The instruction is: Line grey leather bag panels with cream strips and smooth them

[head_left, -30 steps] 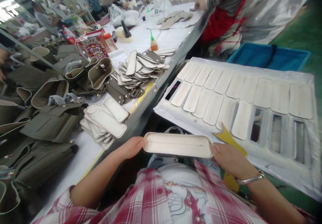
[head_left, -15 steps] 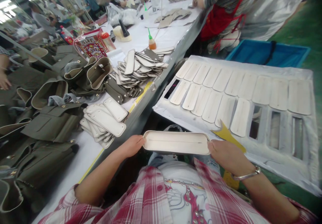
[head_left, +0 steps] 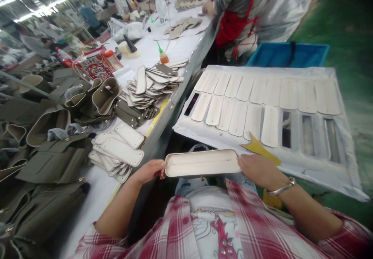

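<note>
I hold a long white oblong panel (head_left: 202,162) with turned-up edges level in front of my body. My left hand (head_left: 147,171) pinches its left end and my right hand (head_left: 258,170), a metal bangle on its wrist, grips its right end. Just beyond it lies a white board (head_left: 291,160) with two rows of similar white panels (head_left: 233,107) laid side by side. A yellow scraper-like piece (head_left: 258,147) rests on the board near my right hand.
A stack of white panels (head_left: 116,152) sits on the white table (head_left: 97,183) to my left, with olive bags (head_left: 55,160) and another heap of panels (head_left: 151,84) behind. A person in a red apron (head_left: 233,22) stands ahead beside a blue bin (head_left: 287,55).
The view has swung slightly, so everything sits further left. Both hands keep hold of the panel, which looks a little shorter and more tilted.
</note>
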Demonstrator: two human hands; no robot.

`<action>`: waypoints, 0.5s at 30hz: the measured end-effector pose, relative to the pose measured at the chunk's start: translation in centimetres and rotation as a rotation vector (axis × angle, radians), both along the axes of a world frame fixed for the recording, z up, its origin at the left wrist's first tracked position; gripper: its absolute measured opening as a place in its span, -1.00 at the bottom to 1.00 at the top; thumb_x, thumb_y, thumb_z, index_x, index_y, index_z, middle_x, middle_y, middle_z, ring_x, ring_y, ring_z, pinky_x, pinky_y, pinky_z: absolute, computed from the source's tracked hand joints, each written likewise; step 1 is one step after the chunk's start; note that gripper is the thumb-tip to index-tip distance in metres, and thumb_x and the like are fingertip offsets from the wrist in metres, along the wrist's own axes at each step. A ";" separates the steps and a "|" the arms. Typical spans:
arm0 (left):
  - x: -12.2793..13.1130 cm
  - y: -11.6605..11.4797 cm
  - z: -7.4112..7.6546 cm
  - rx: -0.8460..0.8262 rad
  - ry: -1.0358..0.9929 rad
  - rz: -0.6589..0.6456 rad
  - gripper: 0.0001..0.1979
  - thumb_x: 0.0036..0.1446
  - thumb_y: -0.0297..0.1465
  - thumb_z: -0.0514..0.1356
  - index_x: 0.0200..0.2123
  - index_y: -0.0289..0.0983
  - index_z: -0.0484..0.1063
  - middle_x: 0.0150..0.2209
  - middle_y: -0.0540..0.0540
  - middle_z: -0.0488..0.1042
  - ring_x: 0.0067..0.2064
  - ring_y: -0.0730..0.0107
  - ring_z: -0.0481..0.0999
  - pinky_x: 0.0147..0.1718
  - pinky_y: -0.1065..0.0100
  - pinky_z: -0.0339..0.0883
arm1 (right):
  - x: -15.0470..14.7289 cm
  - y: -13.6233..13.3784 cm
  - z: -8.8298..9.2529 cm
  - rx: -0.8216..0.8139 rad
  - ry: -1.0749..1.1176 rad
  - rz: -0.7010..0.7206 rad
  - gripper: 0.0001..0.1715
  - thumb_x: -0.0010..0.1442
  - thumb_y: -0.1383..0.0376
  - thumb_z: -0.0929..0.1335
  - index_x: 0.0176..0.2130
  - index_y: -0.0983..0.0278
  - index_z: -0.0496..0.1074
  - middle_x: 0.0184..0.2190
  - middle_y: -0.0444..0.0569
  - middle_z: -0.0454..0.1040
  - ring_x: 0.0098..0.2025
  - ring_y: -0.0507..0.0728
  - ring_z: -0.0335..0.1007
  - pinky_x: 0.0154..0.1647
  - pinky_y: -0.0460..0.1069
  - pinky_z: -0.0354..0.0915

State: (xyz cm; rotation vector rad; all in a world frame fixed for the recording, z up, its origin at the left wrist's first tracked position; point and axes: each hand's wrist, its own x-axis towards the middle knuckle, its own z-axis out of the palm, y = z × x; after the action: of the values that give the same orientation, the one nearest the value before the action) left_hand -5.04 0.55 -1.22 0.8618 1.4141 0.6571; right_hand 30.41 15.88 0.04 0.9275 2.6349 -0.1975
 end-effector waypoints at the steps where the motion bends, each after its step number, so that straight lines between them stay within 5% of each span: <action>1: 0.0 -0.1 -0.5 0.000 -0.023 0.031 -0.53 0.02 0.04 0.07 -0.55 -0.29 0.20 -0.62 0.01 0.29 -0.55 0.49 0.33 -0.52 0.43 0.22 | 0.0 0.0 -0.1 0.009 -0.002 0.014 -0.68 0.22 0.40 0.15 -0.33 0.38 0.45 -0.37 0.12 0.49 -0.32 0.25 0.43 -0.38 0.04 0.21; 8: 1.1 -0.2 -2.3 -0.022 0.009 0.155 -0.54 -0.04 0.01 0.17 -0.55 -0.28 0.17 -0.67 0.07 0.27 -0.65 0.55 0.26 -0.61 0.45 0.19 | 0.5 0.1 -0.8 0.071 0.022 0.124 -0.69 0.21 0.43 0.14 -0.34 0.38 0.42 -0.43 0.10 0.45 -0.38 0.23 0.40 -0.45 0.02 0.14; 15: 1.1 0.5 -0.5 0.013 0.242 0.114 -0.53 -0.02 -0.04 0.15 -0.64 -0.26 0.09 -0.68 0.13 0.12 -0.61 0.57 0.16 -0.59 0.48 0.03 | -0.5 0.2 0.9 -0.062 0.010 -0.022 -0.69 0.20 0.42 0.15 -0.34 0.44 0.43 -0.39 0.21 0.46 -0.33 0.27 0.39 -0.40 0.04 0.18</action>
State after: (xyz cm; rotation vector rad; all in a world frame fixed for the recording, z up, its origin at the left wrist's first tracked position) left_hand -3.98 1.05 -1.69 0.8984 1.6880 0.6645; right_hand 29.95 16.03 0.92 0.9377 2.6133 -0.2878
